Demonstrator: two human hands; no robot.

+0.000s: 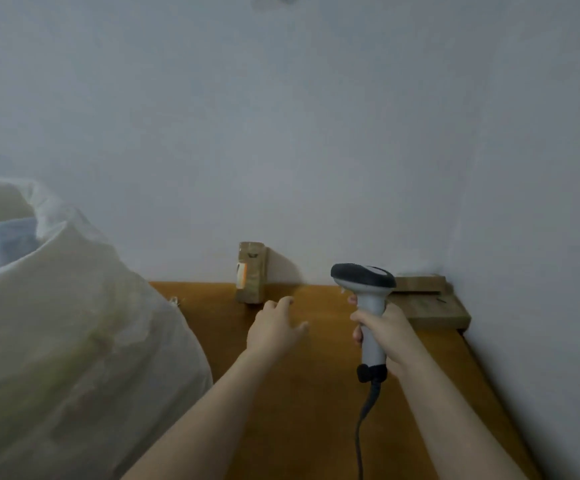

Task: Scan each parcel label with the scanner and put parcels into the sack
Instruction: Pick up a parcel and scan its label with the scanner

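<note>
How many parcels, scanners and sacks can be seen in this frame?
Parcels: 4
Scanner: 1
Sack: 1
Total: 6

A light grey handle, dark grey head and black cable are seen on the pistol-shaped plastic scanner (370,306). The large soft sack (73,341) at the left is coloured off-white, tinged yellow-green; a white flat parcel (1,251) inside is marked with black print. The upright brown cardboard parcel (252,271), far, is marked by an orange-and-white patch. The flat cardboard parcels (430,304), far right, are tan. The wooden surface (316,393) is coloured orange-brown.
</note>
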